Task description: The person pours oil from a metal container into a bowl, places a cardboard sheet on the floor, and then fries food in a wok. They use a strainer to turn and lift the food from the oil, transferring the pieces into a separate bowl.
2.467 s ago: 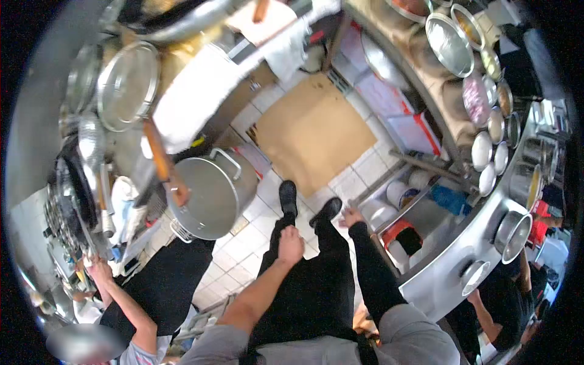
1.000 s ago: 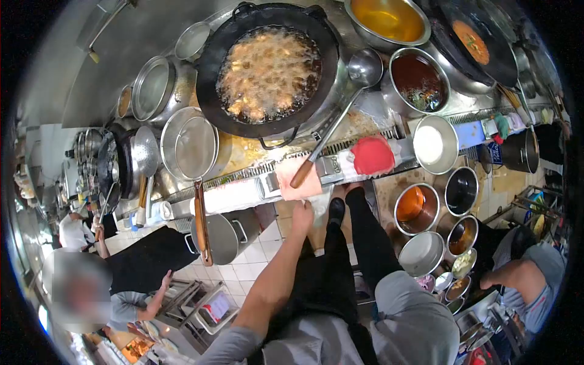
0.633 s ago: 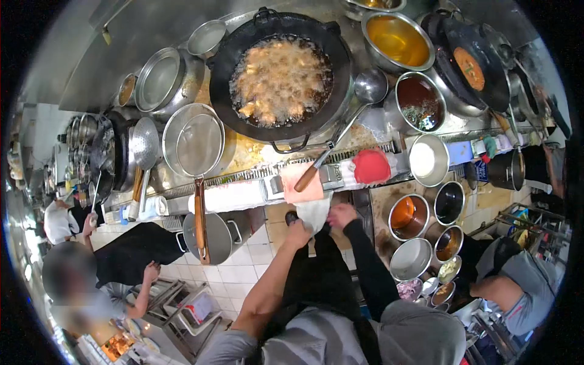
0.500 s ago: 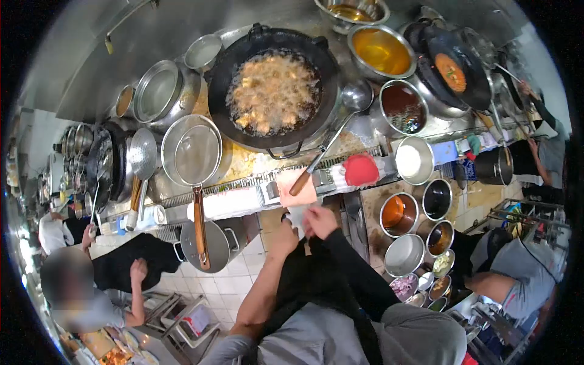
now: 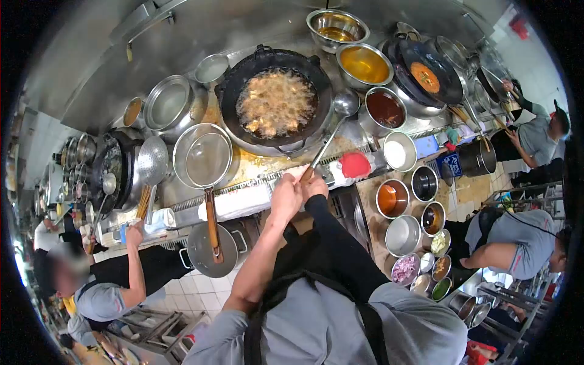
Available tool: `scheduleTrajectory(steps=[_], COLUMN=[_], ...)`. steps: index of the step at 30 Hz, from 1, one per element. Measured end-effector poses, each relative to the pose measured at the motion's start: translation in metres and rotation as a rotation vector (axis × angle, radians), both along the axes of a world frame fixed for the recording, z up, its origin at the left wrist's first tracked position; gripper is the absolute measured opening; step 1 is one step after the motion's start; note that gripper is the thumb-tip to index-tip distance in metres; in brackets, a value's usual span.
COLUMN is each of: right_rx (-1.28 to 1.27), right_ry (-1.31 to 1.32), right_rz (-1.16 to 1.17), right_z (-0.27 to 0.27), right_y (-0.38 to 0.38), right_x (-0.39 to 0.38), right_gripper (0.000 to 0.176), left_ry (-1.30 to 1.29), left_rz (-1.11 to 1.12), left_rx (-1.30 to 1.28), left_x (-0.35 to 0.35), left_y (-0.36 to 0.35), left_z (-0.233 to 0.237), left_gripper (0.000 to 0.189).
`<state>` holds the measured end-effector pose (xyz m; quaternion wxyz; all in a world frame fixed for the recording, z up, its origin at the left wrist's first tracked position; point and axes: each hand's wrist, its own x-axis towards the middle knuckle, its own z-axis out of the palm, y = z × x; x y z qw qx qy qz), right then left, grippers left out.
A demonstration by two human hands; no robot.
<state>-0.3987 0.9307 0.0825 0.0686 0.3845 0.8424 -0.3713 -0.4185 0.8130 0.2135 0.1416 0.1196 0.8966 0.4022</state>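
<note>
Both my hands meet at the front edge of the stove counter. My right hand (image 5: 314,187) is closed at the wooden handle end of a ladle (image 5: 323,152), whose metal bowl lies beside the wok. Close against it, my left hand (image 5: 286,196) has its fingers curled in; what they hold, if anything, is hidden. A pale pink cloth (image 5: 297,171) shows just behind my hands. Beyond the counter edge, a large black wok (image 5: 229,100) holds bubbling oil with golden pieces (image 5: 277,103) frying in it.
A wire strainer (image 5: 205,159) lies left of the wok, its handle over a grey pot (image 5: 201,250). Bowls of yellow liquid (image 5: 365,64) and dark sauce (image 5: 385,109) stand right. Seasoning pots (image 5: 393,198) fill the right side. Co-workers (image 5: 112,295) stand on both sides.
My hands have moved forward from below the counter edge to the ladle handle. The white cloth between them is no longer visible. The left co-worker's hand has moved to the counter.
</note>
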Motion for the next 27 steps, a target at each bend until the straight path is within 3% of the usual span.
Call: scheduleTrajectory(steps=[2,6,9,10,13,14,15,16,17,19,21,22,24,27], right_rx=[0.019,-0.159,-0.128,-0.174,-1.062,-1.238,-1.236,-1.08,-1.021,-0.086,-0.006,-0.008,-0.006,0.517], right_ry=[-0.042,-0.09,-0.042,-0.046,0.124,0.19,0.175,0.094,0.126,-0.029,-0.165,-0.187,-0.227,0.147], right_rz=[-0.041,-0.059,-0.017,-0.013,-0.406,-0.487,-0.367,-0.282,-0.193,0.162,-0.001,-0.007,-0.018,0.171], right_z=[-0.025,-0.014,0.002,0.026,0.024,0.034,0.055,0.044,-0.006,0.011,-0.006,-0.006,-0.002,0.051], right_y=[0.0,0.005,0.012,0.016,0.055,0.069,0.087,0.101,0.118,0.134,0.138,0.143,0.152,0.148], right_x=[-0.004,-0.019,-0.014,-0.008,0.021,0.035,0.046,0.059,0.074,0.083,0.086,0.085,0.08,0.078], right_gripper=[0.07,0.07,0.072,0.052,0.028,0.019,0.018,0.019,0.024,0.045,0.046,0.049,0.055,0.053], left_ry=[0.027,0.061,0.006,-0.024,-0.045,-0.041,-0.038,-0.027,-0.018,0.099,0.306,0.219,0.306,0.318], left_rz=[0.0,-0.01,0.034,0.038,0.051,0.05,0.052,0.04,0.028,0.01,-0.007,-0.024,-0.088,-0.155], left_rx=[0.029,0.02,0.004,-0.012,-0.092,-0.127,-0.164,-0.174,-0.188,-0.185,-0.158,-0.224,-0.328,-0.49], left_x=[-0.005,-0.015,-0.017,-0.016,-0.017,-0.017,-0.014,-0.011,-0.005,0.001,0.011,0.012,0.023,0.026], left_y=[0.011,0.029,0.033,0.031,0.024,0.02,0.017,0.018,0.017,0.023,0.037,0.039,0.042,0.048], left_z=[-0.004,-0.002,0.006,0.004,-0.008,-0.017,-0.028,-0.039,-0.049,-0.064,-0.08,-0.095,-0.12,-0.122], left_gripper=[0.024,0.022,0.02,0.021,0.024,0.023,0.022,0.02,0.019,0.017,0.016,0.018,0.021,0.038])
